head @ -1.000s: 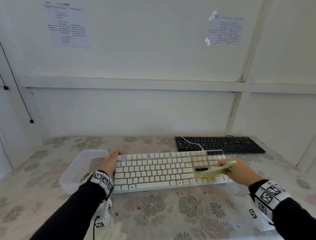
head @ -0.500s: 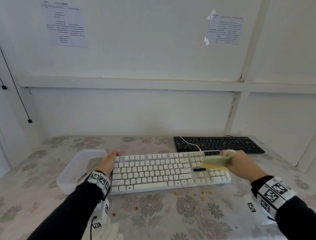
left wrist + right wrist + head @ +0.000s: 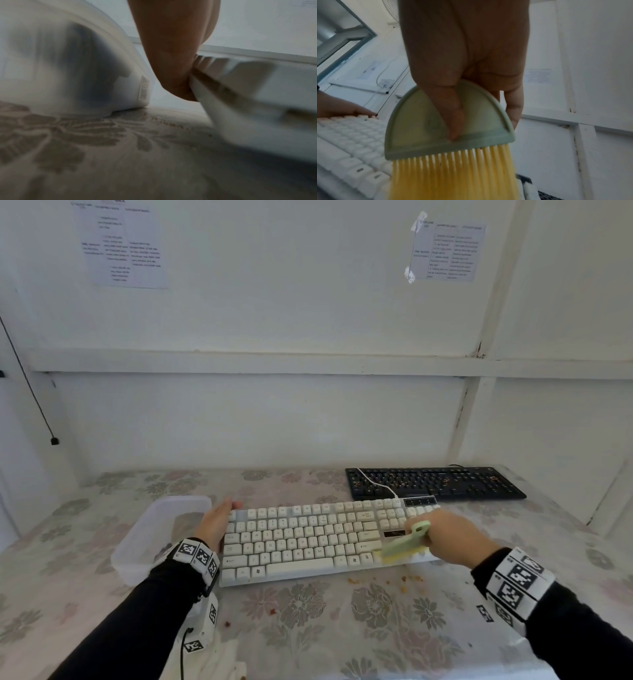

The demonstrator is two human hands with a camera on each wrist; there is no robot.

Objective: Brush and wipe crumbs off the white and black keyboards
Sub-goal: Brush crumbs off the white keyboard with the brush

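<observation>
The white keyboard [image 3: 308,539] lies across the middle of the flowered table. My left hand [image 3: 219,522] rests flat against its left end, fingers straight; in the left wrist view the left hand [image 3: 171,54] meets the white keyboard's side edge [image 3: 240,94]. My right hand [image 3: 448,537] grips a pale green brush [image 3: 406,542], thumb pressed on the brush [image 3: 450,128] back. Its yellow bristles [image 3: 453,173] touch the keys at the keyboard's front right. The black keyboard [image 3: 435,482] lies behind, at the right, speckled with crumbs.
A clear plastic container [image 3: 161,535] stands just left of my left hand. Brown crumbs [image 3: 407,578] lie on the tablecloth in front of the white keyboard. Its white cable [image 3: 376,486] runs over the black keyboard. A wall rises behind the table.
The brush rose to the far right corner of the white keyboard, then swept back toward its near edge. My left hand stayed at the left end.
</observation>
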